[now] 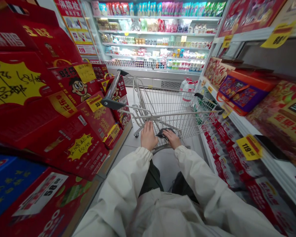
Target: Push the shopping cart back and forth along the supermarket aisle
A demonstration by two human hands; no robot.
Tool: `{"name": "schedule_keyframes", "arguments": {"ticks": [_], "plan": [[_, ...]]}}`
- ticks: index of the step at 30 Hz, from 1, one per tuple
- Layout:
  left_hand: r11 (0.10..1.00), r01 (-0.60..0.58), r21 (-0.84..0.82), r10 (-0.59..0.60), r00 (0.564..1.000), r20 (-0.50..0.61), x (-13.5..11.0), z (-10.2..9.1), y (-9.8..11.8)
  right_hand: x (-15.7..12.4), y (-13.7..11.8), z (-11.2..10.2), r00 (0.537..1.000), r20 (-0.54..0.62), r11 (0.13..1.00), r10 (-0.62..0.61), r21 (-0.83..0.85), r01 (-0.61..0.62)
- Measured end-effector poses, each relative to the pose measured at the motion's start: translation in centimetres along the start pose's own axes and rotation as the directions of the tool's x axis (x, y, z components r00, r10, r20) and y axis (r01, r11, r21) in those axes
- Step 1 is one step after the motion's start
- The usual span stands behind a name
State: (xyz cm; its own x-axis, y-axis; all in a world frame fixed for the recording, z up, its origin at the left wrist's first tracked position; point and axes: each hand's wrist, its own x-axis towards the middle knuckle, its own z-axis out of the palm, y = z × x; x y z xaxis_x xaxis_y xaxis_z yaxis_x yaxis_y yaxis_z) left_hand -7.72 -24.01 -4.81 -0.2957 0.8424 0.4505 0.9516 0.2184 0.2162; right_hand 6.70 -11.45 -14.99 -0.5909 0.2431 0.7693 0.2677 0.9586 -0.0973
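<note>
A metal wire shopping cart (167, 105) stands sideways in front of me, its handle end on the left and its basket empty. My left hand (148, 135) lies by the cart's near side, back up, fingers stretched out and close together. Beside it, my right hand (172, 137) has its fingers bent over a dark grey plastic part (162, 132) low on the cart's near side. My left thumb is close to that same part; whether it touches cannot be told. A small wheel (136, 134) shows under the cart.
Red gift boxes (88, 115) with yellow price signs are stacked on the left. On the right runs a white shelf (249, 131) with boxed goods and bagged packs below. A lit refrigerated display (155, 74) spans the back. Large bottles (187, 90) stand on the floor beyond the cart.
</note>
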Motion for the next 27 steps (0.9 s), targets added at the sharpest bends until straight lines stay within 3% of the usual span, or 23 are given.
{"name": "schedule_keyframes", "arguments": {"ticks": [5, 9, 14, 18, 21, 27], "plan": [[1.000, -0.004, -0.023, 0.004, 1.000, 0.015, 0.0, 0.0, -0.2, 5.2, -2.0, -2.1, 0.998, -0.055, 1.000, -0.018, 0.016, 0.019], [1.000, -0.010, 0.001, 0.010, 1.000, 0.023, 0.1, -0.2, -0.2, 8.4, -2.8, -1.8, 0.997, -0.071, 0.999, -0.035, 0.023, 0.036], [0.998, -0.056, -0.028, 0.057, 0.998, 0.021, -0.6, -1.1, -0.6, 5.9, -1.8, -1.0, 0.999, -0.041, 1.000, -0.014, -0.001, 0.014], [0.997, -0.018, -0.078, 0.008, 0.992, -0.124, -1.9, -2.3, -2.0, 3.4, -1.0, -2.0, 1.000, -0.016, 1.000, 0.020, 0.012, -0.020], [0.990, 0.086, -0.113, -0.114, 0.956, -0.270, -2.2, -3.1, -3.4, 3.9, -1.7, -2.7, 1.000, -0.020, 1.000, 0.013, 0.023, -0.013], [0.986, 0.064, -0.156, -0.094, 0.977, -0.194, -1.0, -3.7, -4.6, 7.4, -4.6, -2.4, 1.000, -0.012, 0.999, -0.029, 0.023, 0.030]]}}
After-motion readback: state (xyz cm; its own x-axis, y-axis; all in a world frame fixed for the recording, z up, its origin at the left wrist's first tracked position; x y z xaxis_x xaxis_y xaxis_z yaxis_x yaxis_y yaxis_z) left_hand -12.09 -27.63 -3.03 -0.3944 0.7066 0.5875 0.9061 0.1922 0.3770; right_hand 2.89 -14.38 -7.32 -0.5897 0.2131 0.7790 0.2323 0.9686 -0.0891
